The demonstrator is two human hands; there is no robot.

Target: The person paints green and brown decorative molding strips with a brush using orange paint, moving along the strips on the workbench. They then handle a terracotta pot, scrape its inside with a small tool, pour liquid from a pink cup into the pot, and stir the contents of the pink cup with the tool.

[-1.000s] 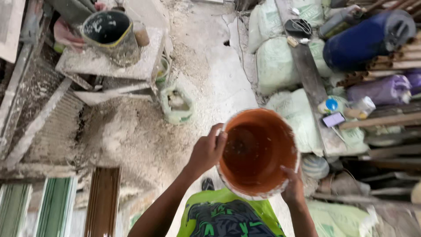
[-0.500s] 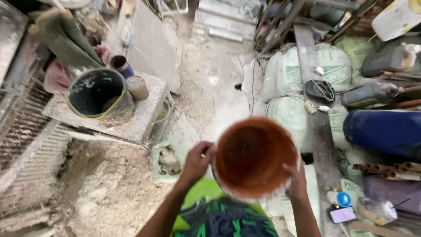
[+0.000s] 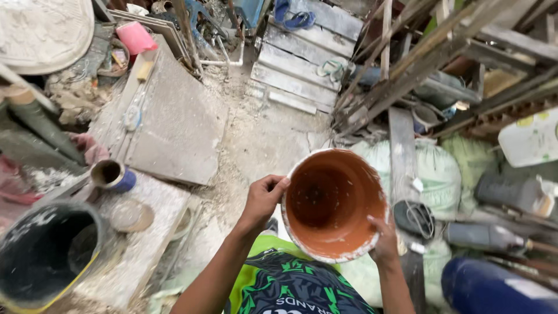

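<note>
The orange bucket [image 3: 332, 203] is held in front of the person's body, above the dusty floor [image 3: 261, 139], with its open mouth turned up toward the camera, so the long axis points nearly straight at the viewer. It looks empty inside; the rim is smeared with white material.

The left hand [image 3: 264, 197] is closed on the left side of the rim, the fingers curled over the edge and the thumb outside. The right hand [image 3: 385, 244] is closed on the lower right side of the rim, fingers on the inner wall. So the bucket lies between the two hands, and both touch it; neither one is nearer than the other.

To the left and lower, a big black bucket [image 3: 46, 250] stands on a grey slab worktop [image 3: 145, 232], together with a small blue can [image 3: 113, 174] and a round lid [image 3: 132, 215]. This group is on the side of the left hand, well apart from the orange bucket. To the right are pale sacks [image 3: 436, 174] and a blue drum [image 3: 494, 288], near the right hand but lower than it
</note>
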